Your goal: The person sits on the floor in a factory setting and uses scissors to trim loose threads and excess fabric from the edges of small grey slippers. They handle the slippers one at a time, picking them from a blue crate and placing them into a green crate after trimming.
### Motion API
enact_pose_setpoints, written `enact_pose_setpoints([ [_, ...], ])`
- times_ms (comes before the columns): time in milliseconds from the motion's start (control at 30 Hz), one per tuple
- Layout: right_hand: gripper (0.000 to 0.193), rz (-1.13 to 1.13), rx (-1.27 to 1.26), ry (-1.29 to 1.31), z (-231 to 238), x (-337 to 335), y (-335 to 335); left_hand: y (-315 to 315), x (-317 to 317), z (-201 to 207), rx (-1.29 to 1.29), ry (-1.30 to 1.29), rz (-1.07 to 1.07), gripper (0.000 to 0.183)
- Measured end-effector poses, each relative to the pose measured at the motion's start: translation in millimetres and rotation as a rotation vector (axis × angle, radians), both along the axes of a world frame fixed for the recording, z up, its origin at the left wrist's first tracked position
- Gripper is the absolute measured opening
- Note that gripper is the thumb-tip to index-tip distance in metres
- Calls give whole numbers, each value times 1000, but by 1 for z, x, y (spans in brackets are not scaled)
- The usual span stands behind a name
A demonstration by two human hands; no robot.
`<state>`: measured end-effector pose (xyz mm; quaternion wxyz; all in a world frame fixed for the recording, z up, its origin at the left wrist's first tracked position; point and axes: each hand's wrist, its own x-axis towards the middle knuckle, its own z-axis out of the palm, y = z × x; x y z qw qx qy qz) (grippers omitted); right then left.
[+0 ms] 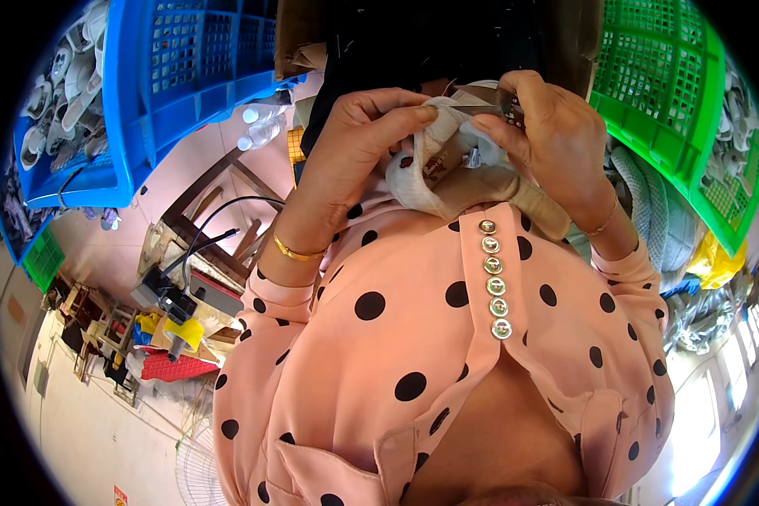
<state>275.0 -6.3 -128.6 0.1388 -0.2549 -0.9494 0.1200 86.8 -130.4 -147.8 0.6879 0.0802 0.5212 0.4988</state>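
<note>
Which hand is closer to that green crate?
The right hand. It works on the beige cloth piece just beside the green crate at the picture's right. The left hand pinches the cloth on its far side, nearer the blue crate.

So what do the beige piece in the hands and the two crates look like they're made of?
The beige piece looks like soft knitted or woven fabric: it folds and bunches in the hands. The blue crate and green crate look like rigid moulded plastic with a slight sheen and lattice walls.
</note>
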Motion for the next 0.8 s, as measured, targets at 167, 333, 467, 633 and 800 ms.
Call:
enact_pose_setpoints([
  [167, 46, 25, 138, -15, -1, -2, 0, 1, -1, 4, 32, -9, -4, 21],
  [333, 45, 34, 183, -54, 2, -3, -1, 2, -1, 8, 37, 22, -31, 21],
  [467, 45, 18, 118, 15, -8, -1, -3, 1, -1, 7, 40, -32, -17, 22],
  [633, 46, -156, -600, 222, -7, -9, -5, 3, 0, 3, 32, -85, -73, 23],
  [800, 41, -96, -571, 242, 1, -5, 12, -3, -2, -5, 57, -115, -32, 22],
])
